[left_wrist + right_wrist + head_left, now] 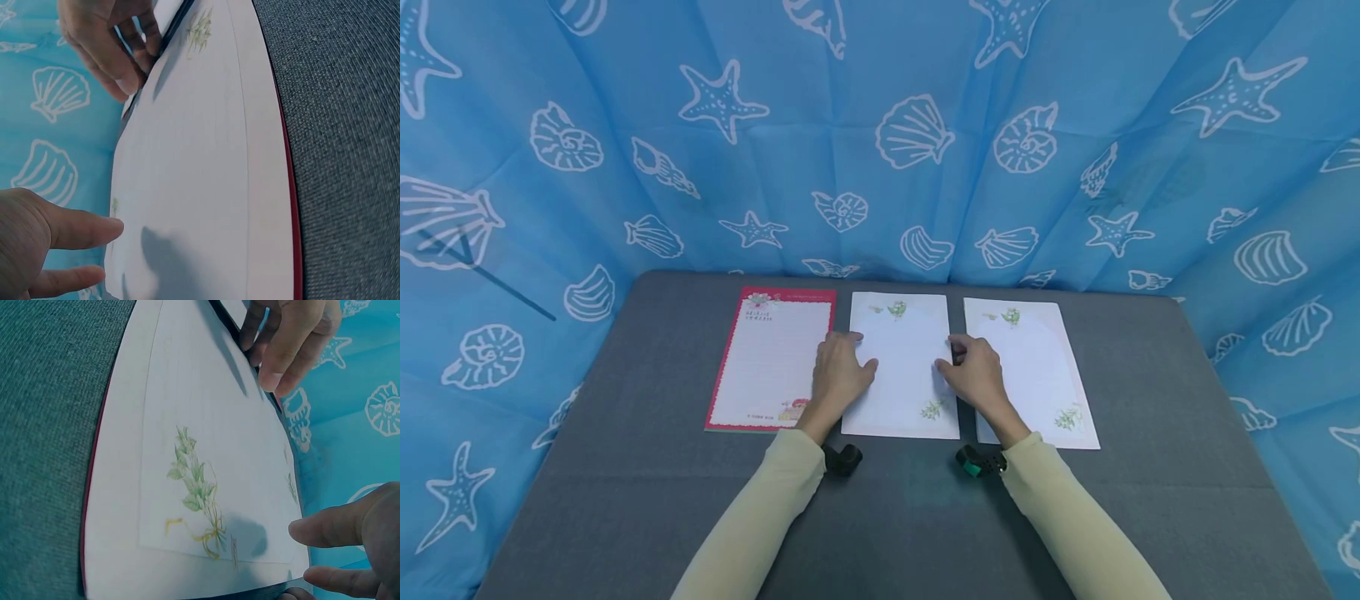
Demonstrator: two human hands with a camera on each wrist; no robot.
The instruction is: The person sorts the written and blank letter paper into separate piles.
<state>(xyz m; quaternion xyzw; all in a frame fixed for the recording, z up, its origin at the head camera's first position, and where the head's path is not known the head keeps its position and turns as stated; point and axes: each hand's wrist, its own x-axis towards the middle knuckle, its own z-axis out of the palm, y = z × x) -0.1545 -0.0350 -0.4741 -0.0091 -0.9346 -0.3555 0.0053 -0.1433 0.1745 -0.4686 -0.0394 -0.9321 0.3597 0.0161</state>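
Observation:
Three notepads lie in a row on the grey table. The middle notepad (898,375) is white with green leaf prints at the top and lower right. My left hand (837,375) is at its left edge, thumb over the paper, overlapping the right side of the red-bordered notepad (763,358). At the middle notepad's right edge is my right hand (976,372), fingers slightly bent, overlapping the right white notepad (1026,358). In the wrist views, thumb and forefinger stand apart on the left hand (44,234) and on the right hand (369,528), with nothing pinched between them.
The grey tabletop (910,517) extends in front of the notepads. Behind it hangs a blue curtain (865,150) printed with white shells and starfish. A black wrist device (842,460) sits at the left wrist, another device (977,461) at the right.

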